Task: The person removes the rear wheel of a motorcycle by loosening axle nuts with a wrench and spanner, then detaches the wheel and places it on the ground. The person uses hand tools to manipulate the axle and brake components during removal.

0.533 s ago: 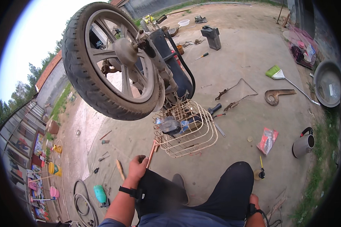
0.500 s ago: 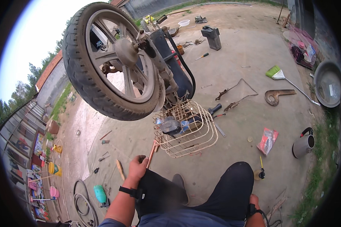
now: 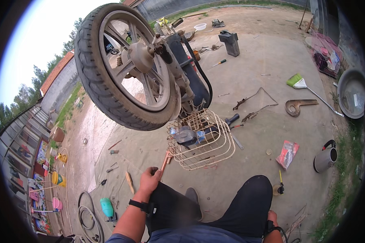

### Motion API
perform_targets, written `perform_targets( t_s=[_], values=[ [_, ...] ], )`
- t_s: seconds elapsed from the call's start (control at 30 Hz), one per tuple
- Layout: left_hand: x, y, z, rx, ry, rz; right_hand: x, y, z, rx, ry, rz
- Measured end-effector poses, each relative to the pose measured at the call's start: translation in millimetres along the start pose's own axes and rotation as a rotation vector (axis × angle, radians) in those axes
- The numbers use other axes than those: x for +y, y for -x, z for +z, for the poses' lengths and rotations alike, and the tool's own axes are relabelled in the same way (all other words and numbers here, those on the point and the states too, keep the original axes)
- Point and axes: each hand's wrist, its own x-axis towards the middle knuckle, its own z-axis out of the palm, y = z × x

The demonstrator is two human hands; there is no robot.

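My left hand (image 3: 149, 181) rests at my left knee with its fingers curled. Just beyond them is a reddish, hammer-like tool (image 3: 165, 163); its lower end disappears behind my knee and hand, so I cannot tell whether I grip it. My right hand (image 3: 273, 217) lies against the outside of my right thigh, with its fingers hidden. Ahead of me stands an upturned two-wheeler, its spoked wheel and tyre (image 3: 87, 73) raised. Under the wheel is a cream wire basket (image 3: 207, 162), with a dark rounded part (image 3: 185, 135) showing among the wires.
On the ground lie a wooden handle (image 3: 129, 182), a green-bladed screwdriver (image 3: 220, 63), a bent metal rod (image 3: 267, 106), a rusty flat part (image 3: 298, 106) and a red packet (image 3: 287, 154). A grey jug (image 3: 325, 159), a broom (image 3: 298, 82) and a large basin (image 3: 351, 91) stand at right.
The view has shifted slightly, so the wheel, basket and ground items sit a little lower and further right. Both hands keep their places against my legs.
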Motion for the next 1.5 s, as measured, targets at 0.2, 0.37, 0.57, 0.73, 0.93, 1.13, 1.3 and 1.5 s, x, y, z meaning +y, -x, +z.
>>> perform_targets(
  t_s=[0.2,0.37,0.57,0.73,0.93,1.13,1.3,1.5],
  values=[
    [5.0,1.3,-0.4,0.001,-0.037,0.003,-13.8,7.8,2.9,0.045,-0.079,0.059],
    [-5.8,-3.3,1.2,0.115,0.061,0.045,-4.9,0.6,-0.3,0.002,0.157,-0.101],
    [162.1,44.4,-20.0,0.415,0.222,0.604,36.6,-24.5,-8.7,0.043,0.184,-0.209],
    [246.3,35.6,-34.8,0.632,0.263,0.787,2.4,-2.1,-6.8,0.046,0.095,-0.033],
    [267.4,25.9,-30.9,0.737,0.34,0.723,-2.2,4.1,-6.6,0.043,0.079,-0.002],
    [272.5,15.6,-27.7,0.722,0.351,0.754,0.7,7.5,-9.6,0.043,0.08,0.019],
    [274.0,15.5,-35.0,0.734,0.304,0.76,1.0,8.8,-9.4,0.038,0.076,0.03],
    [271.1,19.5,-34.4,0.697,0.352,0.767,0.6,9.3,-7.6,0.04,0.074,0.043]
  ],
)
